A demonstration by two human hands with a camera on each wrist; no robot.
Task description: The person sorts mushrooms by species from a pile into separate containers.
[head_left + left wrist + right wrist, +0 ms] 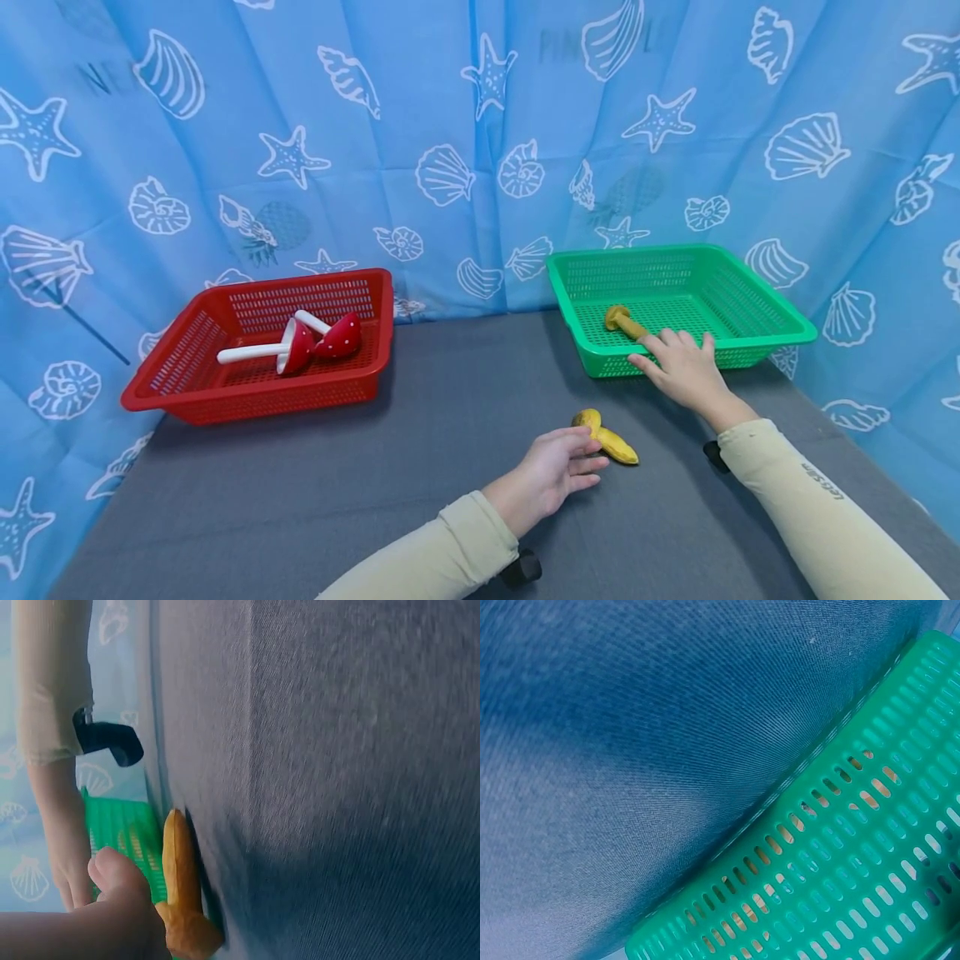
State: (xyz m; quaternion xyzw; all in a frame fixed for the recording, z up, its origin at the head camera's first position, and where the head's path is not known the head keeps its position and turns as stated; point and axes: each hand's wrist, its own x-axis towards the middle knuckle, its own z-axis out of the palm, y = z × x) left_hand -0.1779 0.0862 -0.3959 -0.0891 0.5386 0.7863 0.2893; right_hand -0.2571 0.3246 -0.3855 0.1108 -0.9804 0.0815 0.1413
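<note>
A yellow-brown toy mushroom [617,447] with a rounded cap lies on the grey cloth. My left hand [553,473] is right at it with fingers loosely extended, overlapping part of it in the head view. In the left wrist view the thumb [120,874] shows beside the mushroom [181,870]. My right hand [686,371] reaches over the front rim of a green basket [757,343], fingers spread and palm down. Inside that basket lies another yellow-brown mushroom [626,322], its stem end close to those fingers. Only the basket's slotted side [840,855] shows in the right wrist view.
A red basket [262,403] stands at the back left, holding two red toy mushrooms [341,337] with white dots and white stems. Grey cloth [465,375] covers the table between the baskets. A blue shell-patterned curtain [480,217] hangs directly behind them.
</note>
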